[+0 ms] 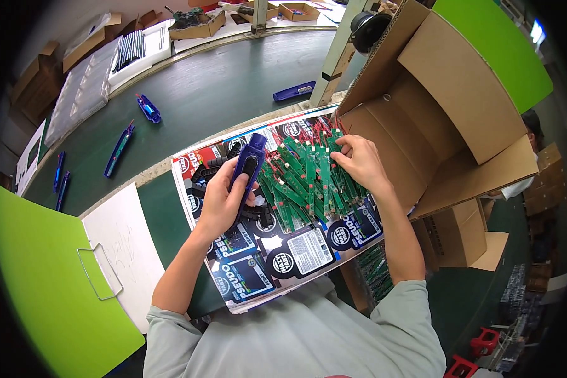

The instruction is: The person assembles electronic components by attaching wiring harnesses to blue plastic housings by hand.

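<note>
My left hand (220,198) is wrapped round a long dark-blue plastic casing (254,151), its far end raised; a black part lies in it under my thumb. To its right, a heap of narrow green circuit boards (302,183) with red wires covers the middle of a printed sheet (246,274). My right hand (362,160) is at the heap's right edge, fingers curled and pinched together over the boards. What lies between those fingertips is too small to make out. Several small black plastic parts (211,170) lie beside and partly under my left hand.
A large open cardboard box (416,120) stands close by my right arm. On the green conveyor (233,69) lie blue casings (118,150), one (294,91) near a post (334,69). A white sheet (120,246) and a lime-green panel (50,277) are at left.
</note>
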{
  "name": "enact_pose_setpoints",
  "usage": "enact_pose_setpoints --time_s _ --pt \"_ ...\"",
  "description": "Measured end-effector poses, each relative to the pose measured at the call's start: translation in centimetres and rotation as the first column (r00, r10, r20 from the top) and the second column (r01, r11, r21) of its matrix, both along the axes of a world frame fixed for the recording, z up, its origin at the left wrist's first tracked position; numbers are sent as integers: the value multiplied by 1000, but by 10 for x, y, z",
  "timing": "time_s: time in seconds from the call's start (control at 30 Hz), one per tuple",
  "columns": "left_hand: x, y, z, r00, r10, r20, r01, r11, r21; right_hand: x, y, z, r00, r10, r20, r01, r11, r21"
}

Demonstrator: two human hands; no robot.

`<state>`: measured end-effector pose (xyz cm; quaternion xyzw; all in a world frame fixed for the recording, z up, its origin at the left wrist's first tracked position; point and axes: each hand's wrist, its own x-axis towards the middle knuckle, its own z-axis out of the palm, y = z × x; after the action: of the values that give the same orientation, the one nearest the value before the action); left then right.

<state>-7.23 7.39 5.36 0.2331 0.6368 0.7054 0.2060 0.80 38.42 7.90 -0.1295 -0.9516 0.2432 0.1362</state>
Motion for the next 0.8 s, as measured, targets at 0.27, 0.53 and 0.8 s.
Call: enact_pose_setpoints --time_s 0.27,0.53,0.8 --pt "-13 -10 -10 1000 -22 18 22 1000 -4 -8 -8 8 998 23 -61 -19 997 68" --pt "-10 -2 -13 992 -54 113 41 993 108 7 -67 69 913 -88 -399 -117 880 -461" --pt "1 -3 -7 916 -211 343 110 950 291 -10 -127 67 888 72 -454 -369 700 -611"
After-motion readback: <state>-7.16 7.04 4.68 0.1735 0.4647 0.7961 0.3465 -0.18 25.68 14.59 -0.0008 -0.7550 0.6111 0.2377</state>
